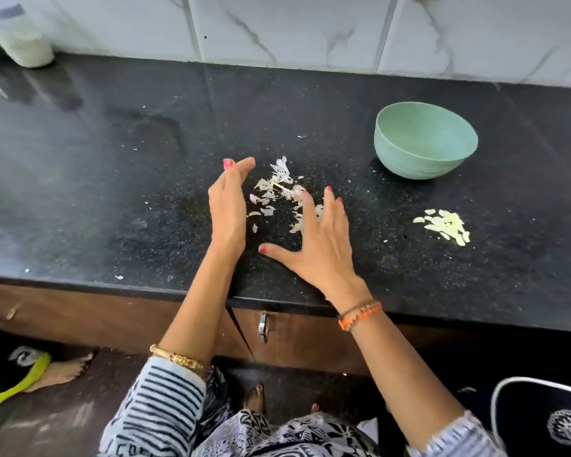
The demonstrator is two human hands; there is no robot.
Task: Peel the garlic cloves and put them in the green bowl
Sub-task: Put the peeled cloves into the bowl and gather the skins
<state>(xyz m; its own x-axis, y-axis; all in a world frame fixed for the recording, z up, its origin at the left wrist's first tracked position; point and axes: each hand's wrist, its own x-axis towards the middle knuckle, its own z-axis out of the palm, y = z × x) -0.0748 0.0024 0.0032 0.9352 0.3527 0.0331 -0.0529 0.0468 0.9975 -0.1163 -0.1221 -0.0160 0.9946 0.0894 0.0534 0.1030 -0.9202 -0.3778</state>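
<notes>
The cloves (444,226) are lying in one small heap on the surface (112,179), pale yellow, smooth and flat-looking, overlapping so closely that a count cannot be told. They are sitting well to the right of the hands and nearer the front edge than the bowl (426,140). The bowl is standing upright beyond them, one round, matte green piece with a thin rim; its inside is showing bare where it can be seen.

Between the hands the skins (277,189) are lying scattered, thin, papery, whitish flakes with torn edges, too many and too tangled to count. The left hand (228,206) is standing on its edge at the left of the skins, fingers straight and together, palm facing them, holding nothing. The right hand (320,239) is hovering or resting low over the right side of the skins, fingers spread wide, thumb stretched out to the left, also holding nothing; whether it is touching the surface cannot be told.

The surface is black, polished, speckled stone, with small white crumbs lying about it. One bangle (178,357) of gold metal is circling the left forearm, and a thread band (360,315) of orange beads is circling the right wrist. Behind, the wall (294,28) is showing glossy white marbled tiles, and one blurred jar (20,41) is standing at the far left.
</notes>
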